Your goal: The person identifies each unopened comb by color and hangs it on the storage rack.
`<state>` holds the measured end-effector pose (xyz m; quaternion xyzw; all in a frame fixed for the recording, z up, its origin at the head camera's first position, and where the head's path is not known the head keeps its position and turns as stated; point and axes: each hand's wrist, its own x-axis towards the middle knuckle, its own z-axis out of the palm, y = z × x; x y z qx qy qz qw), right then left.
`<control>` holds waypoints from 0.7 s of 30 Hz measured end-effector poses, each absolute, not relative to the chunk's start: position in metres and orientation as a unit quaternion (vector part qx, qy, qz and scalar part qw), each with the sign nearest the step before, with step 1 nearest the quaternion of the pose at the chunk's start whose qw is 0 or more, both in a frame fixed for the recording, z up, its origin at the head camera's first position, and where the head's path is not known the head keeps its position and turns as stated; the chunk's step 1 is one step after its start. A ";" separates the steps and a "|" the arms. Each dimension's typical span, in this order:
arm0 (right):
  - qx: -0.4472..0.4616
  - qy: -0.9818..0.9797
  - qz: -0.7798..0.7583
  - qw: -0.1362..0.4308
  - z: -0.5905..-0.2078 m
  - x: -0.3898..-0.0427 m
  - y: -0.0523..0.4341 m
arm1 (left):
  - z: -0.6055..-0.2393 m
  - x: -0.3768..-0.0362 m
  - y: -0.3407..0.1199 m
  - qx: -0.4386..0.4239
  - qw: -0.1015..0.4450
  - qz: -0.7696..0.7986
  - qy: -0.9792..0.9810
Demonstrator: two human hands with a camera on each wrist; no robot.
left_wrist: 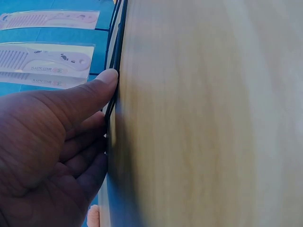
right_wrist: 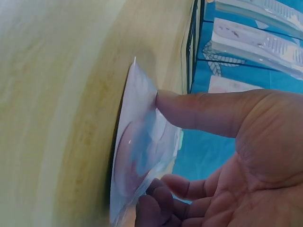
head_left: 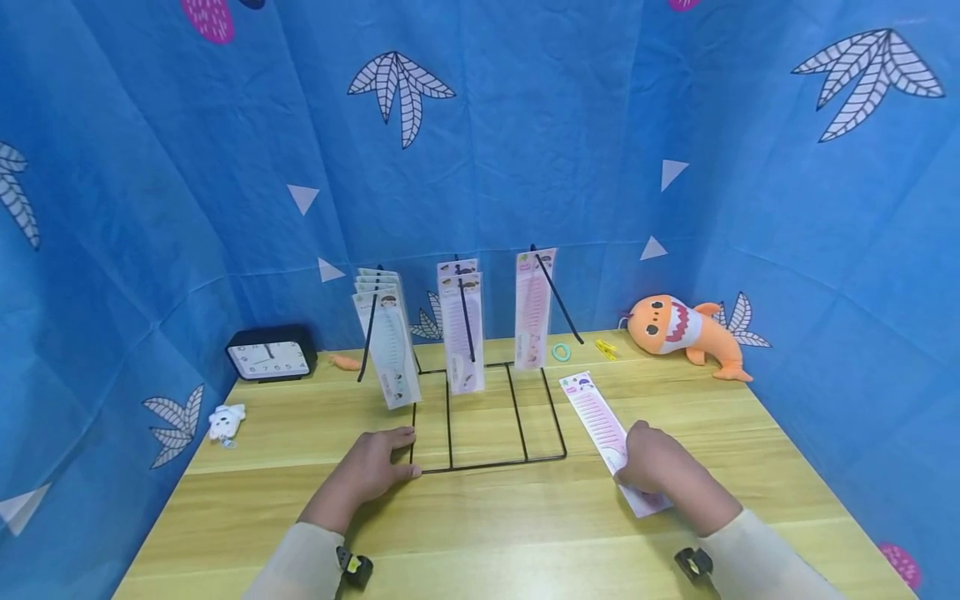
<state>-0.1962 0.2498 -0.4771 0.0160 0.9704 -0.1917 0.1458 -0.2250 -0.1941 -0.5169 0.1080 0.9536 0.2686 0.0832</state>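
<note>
A black wire display rack stands on the table, with packaged combs on its three hooks. Several pale green combs hang at the left, purple combs in the middle and a pink comb at the right. At the rack's front left corner my left hand holds the base wire between thumb and fingers. Right of the rack, a packaged pink comb lies slanted on the table. My right hand grips its near end by the edges, thumb on one side, fingers on the other.
A black clock and a small white toy are at the left. Along the back lie a small orange object, a teal ring, a yellow clip and an orange plush shark. Blue curtain surrounds the table.
</note>
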 end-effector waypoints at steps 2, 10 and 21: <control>0.021 0.967 -0.201 0.154 -0.478 -0.197 0.252 | -0.516 -0.225 -0.194 0.107 0.083 0.269 0.953; 0.032 0.956 -0.228 0.182 -0.484 -0.201 0.266 | -0.515 -0.224 -0.194 0.109 0.084 0.270 0.953; 0.004 0.945 -0.242 0.218 -0.479 -0.214 0.294 | -0.515 -0.224 -0.193 0.102 0.088 0.270 0.953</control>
